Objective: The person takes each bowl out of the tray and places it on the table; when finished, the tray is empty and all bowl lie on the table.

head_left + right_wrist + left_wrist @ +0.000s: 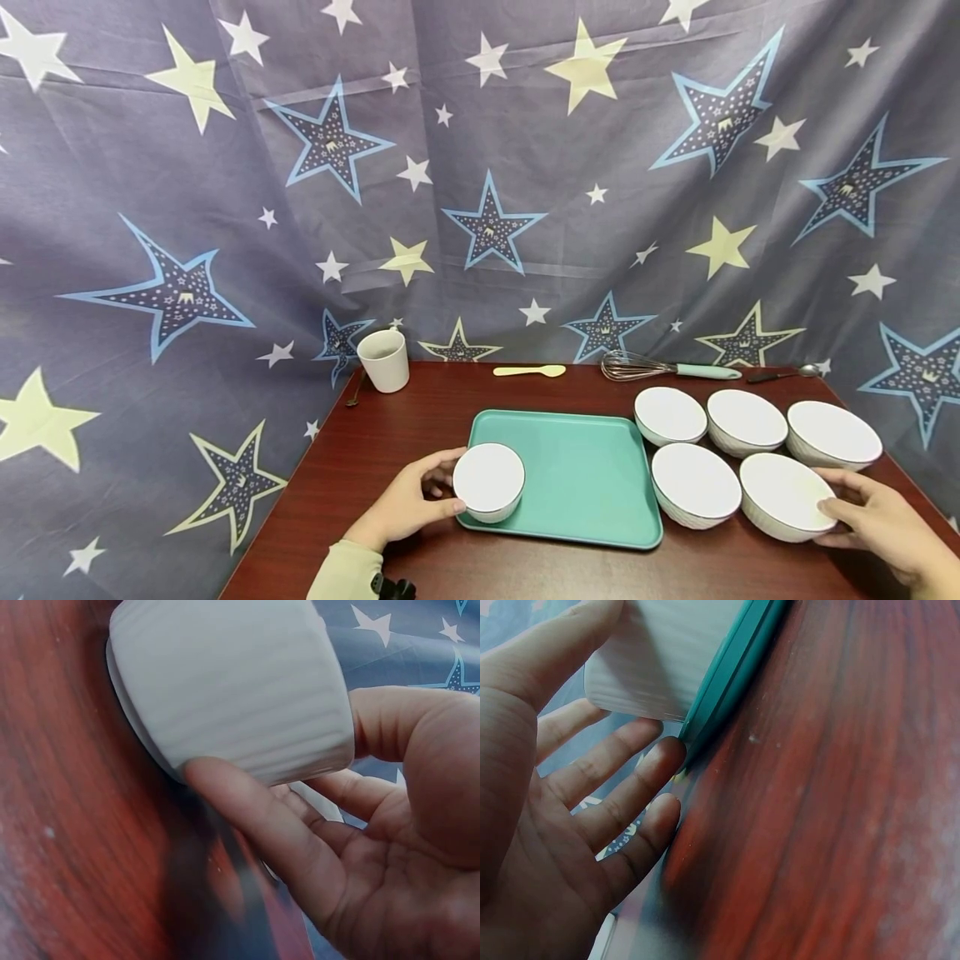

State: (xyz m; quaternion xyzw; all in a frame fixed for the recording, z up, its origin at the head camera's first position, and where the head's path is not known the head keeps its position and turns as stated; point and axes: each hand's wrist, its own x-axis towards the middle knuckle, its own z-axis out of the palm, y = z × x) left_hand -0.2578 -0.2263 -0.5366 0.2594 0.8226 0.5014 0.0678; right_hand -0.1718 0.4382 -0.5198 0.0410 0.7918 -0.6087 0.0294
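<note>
On the left front corner of a teal tray (577,479) stands a white bowl (488,482). My left hand (412,500) holds this bowl from its left side, thumb at the front and index finger along the back rim. The left wrist view shows the ribbed bowl wall (649,660) between thumb and fingers, the lower fingertips beside the tray edge. To the right of the tray, my right hand (873,517) grips the front right white bowl (783,496), thumb over its rim. In the right wrist view, fingers (255,817) lie against that bowl's ribbed side (232,690).
Several more white bowls (695,485) cluster right of the tray. Along the back lie a yellow spoon (528,371), a whisk (675,368) and a dark-handled spoon (783,374). A white mug (385,361) stands back left, a small dark spoon (356,389) beside it. Star-patterned cloth hangs behind.
</note>
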